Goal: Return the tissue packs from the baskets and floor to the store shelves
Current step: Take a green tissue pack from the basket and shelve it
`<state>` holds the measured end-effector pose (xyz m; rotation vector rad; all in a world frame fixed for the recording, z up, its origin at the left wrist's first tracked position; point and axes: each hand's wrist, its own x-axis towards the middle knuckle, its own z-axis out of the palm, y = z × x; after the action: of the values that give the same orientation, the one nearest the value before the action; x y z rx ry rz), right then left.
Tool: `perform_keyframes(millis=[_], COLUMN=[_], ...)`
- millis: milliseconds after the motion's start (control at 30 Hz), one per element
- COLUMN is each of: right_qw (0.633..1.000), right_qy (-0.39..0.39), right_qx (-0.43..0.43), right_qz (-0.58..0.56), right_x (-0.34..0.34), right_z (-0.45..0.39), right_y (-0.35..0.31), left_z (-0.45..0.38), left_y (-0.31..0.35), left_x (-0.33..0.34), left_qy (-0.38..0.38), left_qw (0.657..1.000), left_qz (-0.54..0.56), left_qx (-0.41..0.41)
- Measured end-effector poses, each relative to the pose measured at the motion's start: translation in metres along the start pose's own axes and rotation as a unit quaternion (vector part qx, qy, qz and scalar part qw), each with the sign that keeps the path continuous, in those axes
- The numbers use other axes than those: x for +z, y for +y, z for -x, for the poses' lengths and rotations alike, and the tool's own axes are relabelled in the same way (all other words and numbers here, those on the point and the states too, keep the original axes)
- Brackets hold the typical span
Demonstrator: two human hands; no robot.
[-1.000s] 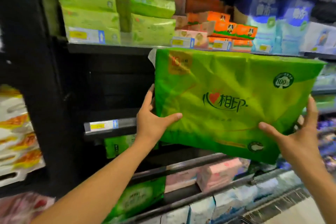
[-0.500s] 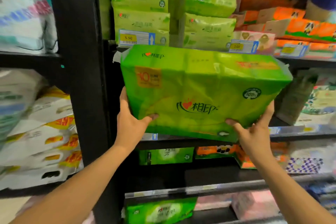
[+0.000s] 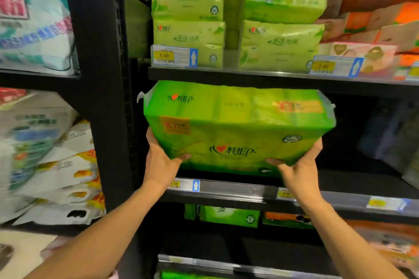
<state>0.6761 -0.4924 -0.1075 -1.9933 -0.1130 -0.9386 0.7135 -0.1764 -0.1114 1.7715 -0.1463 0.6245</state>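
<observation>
Yellow price tag (image 3: 174,56) reading 5.50; white bagged goods (image 3: 56,179) left of black upright (image 3: 99,97).

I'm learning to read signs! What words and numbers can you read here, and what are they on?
"心相印": front of the big green tissue pack that the left hand and right hand hold.
"10": orange patch on that pack.
"100": round badge on that pack.
"5.50": yellow price tag on the upper shelf edge.
"2.00": second price tag, further right.
The lower shelf's tags and the small print on other packs are too blurred to read.

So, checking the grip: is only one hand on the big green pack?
No, the left hand and right hand both hold the big green pack.
</observation>
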Motion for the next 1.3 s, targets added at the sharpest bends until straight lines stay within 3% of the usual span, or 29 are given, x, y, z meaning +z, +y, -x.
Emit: perform_keyframes(millis=[133, 467, 533, 600, 700, 767, 933, 1000, 1067, 1200, 1300], right_qw=[0.999, 0.993, 0.993, 0.986, 0.938, 0.917, 0.905, 0.906, 0.91, 0.917, 0.909], right_qy=[-0.027, -0.106, -0.096, -0.09, -0.115, -0.118, -0.157, -0.168, -0.175, -0.158, -0.165], right_qx=[-0.014, 0.044, 0.023, -0.034, -0.117, -0.138, -0.095, -0.055, -0.021, -0.034, -0.026], right_qz=[0.016, 0.04, 0.058, 0.133, 0.305, 0.354, 0.385, 0.385, 0.375, 0.365, 0.383], right_x=[0.005, 0.012, 0.012, 0.008, 0.008, 0.014, 0.052, 0.079, 0.102, 0.129, 0.136], right_z=[-0.015, -0.055, -0.054, -0.048, -0.038, -0.044, -0.084, -0.102, -0.116, -0.141, -0.156], right_y=[0.013, 0.029, 0.027, 0.025, 0.023, 0.026, 0.036, 0.042, 0.045, 0.064, 0.074], left_z=[-0.009, -0.022, -0.018, -0.014, -0.017, -0.025, -0.068, -0.09, -0.11, -0.146, -0.169], left_y=[-0.004, -0.002, -0.005, -0.008, -0.016, -0.018, -0.031, -0.047, -0.059, -0.071, -0.067], left_x=[0.008, 0.032, 0.035, 0.035, 0.036, 0.037, 0.045, 0.054, 0.067, 0.093, 0.098], left_qy=[0.001, -0.002, 0.004, -0.01, -0.051, -0.049, -0.064, -0.069, -0.073, -0.137, -0.172], left_qw=[0.998, 0.971, 0.94, 0.886, 0.825, 0.804, 0.758, 0.758, 0.786, 0.798, 0.806], left_qz=[-0.065, -0.235, -0.326, -0.428, -0.517, -0.546, -0.6, -0.608, -0.587, -0.58, -0.561], left_qx=[-0.023, 0.039, 0.101, 0.177, 0.221, 0.229, 0.248, 0.223, 0.181, 0.085, 0.082])
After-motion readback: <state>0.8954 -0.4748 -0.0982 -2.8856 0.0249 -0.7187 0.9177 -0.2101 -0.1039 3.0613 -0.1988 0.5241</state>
